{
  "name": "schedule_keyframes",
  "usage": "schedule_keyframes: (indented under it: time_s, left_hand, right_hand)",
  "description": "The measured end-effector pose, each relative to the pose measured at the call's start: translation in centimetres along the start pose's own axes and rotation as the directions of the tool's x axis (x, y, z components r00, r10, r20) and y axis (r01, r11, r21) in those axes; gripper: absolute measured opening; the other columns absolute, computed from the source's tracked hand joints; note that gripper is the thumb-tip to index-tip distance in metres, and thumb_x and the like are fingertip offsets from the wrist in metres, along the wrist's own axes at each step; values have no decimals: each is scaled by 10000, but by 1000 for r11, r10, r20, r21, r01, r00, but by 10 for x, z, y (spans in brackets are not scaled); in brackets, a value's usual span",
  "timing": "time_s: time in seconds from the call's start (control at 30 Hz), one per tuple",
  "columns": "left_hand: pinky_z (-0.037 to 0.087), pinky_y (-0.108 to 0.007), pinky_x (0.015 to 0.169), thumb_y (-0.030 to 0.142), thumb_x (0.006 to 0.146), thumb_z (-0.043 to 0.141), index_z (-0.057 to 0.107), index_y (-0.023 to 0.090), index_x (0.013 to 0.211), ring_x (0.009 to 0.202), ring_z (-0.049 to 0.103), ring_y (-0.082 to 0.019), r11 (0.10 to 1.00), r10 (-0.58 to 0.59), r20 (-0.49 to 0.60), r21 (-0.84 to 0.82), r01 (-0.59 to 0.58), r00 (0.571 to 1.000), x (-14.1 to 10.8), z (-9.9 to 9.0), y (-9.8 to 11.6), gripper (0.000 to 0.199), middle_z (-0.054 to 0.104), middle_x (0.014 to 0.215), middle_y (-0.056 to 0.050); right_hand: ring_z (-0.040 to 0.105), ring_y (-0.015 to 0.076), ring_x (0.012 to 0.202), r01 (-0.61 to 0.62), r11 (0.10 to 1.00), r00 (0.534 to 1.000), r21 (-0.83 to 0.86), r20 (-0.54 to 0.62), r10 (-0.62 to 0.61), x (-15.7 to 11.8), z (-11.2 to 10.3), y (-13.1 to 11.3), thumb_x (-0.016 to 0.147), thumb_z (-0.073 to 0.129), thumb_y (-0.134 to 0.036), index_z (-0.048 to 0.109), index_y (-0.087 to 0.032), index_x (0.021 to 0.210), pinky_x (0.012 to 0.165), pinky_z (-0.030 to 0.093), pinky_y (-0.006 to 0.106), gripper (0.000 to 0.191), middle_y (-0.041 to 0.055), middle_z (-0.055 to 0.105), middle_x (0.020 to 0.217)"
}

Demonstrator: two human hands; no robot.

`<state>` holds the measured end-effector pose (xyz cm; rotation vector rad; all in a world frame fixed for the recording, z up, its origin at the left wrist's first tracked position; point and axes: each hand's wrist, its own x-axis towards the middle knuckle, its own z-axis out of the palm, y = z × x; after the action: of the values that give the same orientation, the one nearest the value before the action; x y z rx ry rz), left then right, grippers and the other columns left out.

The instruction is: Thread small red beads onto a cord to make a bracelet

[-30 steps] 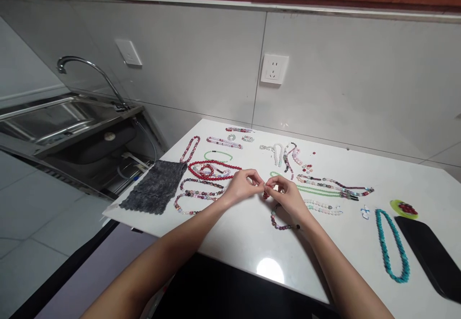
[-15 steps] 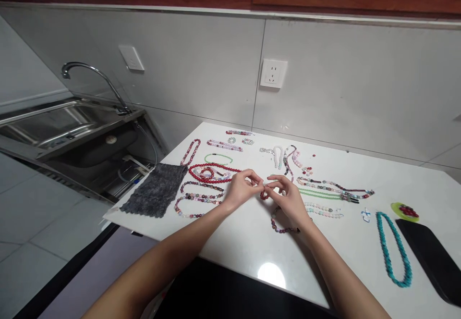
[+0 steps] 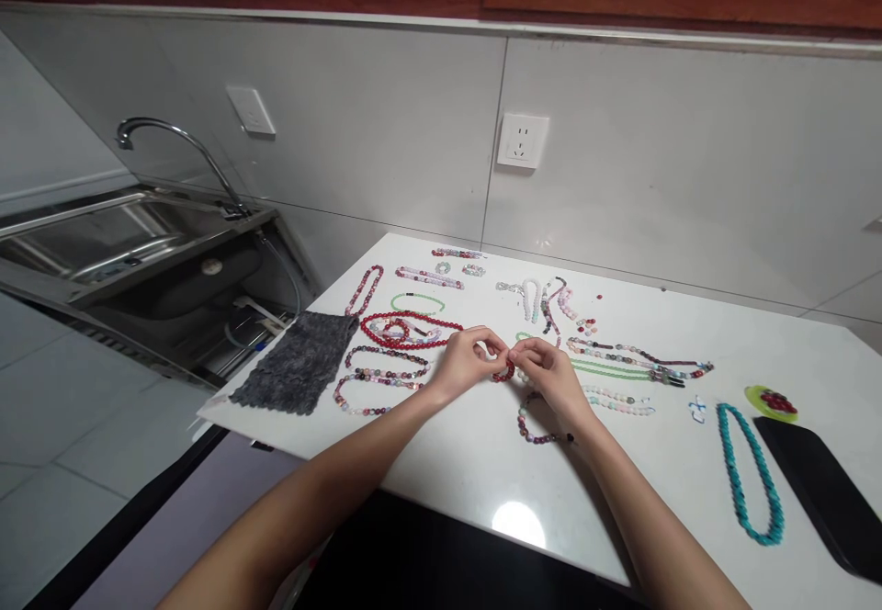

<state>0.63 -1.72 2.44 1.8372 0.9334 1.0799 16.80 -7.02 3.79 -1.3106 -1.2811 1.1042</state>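
Observation:
My left hand (image 3: 470, 358) and my right hand (image 3: 547, 373) meet over the white countertop, fingertips pinched together. Between them hangs a short string of red beads (image 3: 505, 373), gripped at its upper ends by both hands; the thread itself is too fine to see. Left of my left hand lies a long red bead necklace (image 3: 386, 342) with a smaller red ring of beads inside it. Partly under my right wrist is a dark mixed-bead strand (image 3: 534, 434). Behind my right hand run green bead strands (image 3: 610, 369) and mixed-colour strands (image 3: 627, 351).
A dark grey cloth (image 3: 296, 364) lies at the counter's left end, by the sink (image 3: 124, 233). On the right are a turquoise necklace (image 3: 737, 477), a black phone (image 3: 823, 491) and a yellow-green dish (image 3: 762, 401) of red beads. Loose beads (image 3: 587, 325) lie farther back.
The fingers of my right hand have closed in to a pinch against my left fingertips. The red beads now hang slightly more in the open between the hands.

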Motion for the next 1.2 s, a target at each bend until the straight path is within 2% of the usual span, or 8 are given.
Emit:
schedule_keyframes:
  time_s: [0.23,0.37,0.47,0.73,1.03,1.2]
  left_hand:
    - [426,-205,566,274,756,643,701,144,784,667,576,-110,1000,-23,25,12,23,999,1,-1,0,145,696,818,-47]
    - [411,-198,547,306,755,652,693,143,791,599,538,-84,998,-60,51,-3,60,997,0,-1,-2,172,698,836,-41]
    - [396,-196,532,331,764,646,691,143,813,545,498,-65,995,-95,75,-8,96,993,1,-2,-3,199,701,844,-37]
    - [397,-196,535,344,755,647,695,132,840,544,505,-74,992,-121,145,-17,125,982,3,-7,-2,233,696,815,-47]
    - [300,-185,454,347,763,623,667,129,802,456,387,-35,992,-118,192,-19,124,974,4,-10,-3,226,673,767,-29]
    - [359,-189,516,393,781,624,672,124,815,549,474,-64,989,-97,267,-80,123,959,7,-15,2,276,667,792,-46]
  right_hand:
    - [520,151,607,22,997,1000,-76,11,-21,1,-1,1,796,610,-528,590,-196,952,528,335,251,367,24,635,710]
    - [562,171,732,101,986,995,-136,25,-99,0,-2,-2,836,581,-462,583,-204,885,630,389,272,263,27,642,794]
    - [545,165,751,114,977,993,-180,35,-109,0,-2,-5,864,548,-441,576,-205,857,689,397,285,239,23,627,819]
    - [494,159,702,115,978,992,-176,63,-105,-1,-2,-3,892,490,-476,530,-212,832,659,387,283,274,16,554,771]
    - [431,152,663,121,961,993,-247,19,-120,1,-3,4,902,445,-489,503,-222,823,625,364,285,285,5,493,751]
    - [468,163,711,132,944,991,-301,14,-134,0,-3,4,928,402,-444,494,-228,853,678,388,297,247,9,526,805]
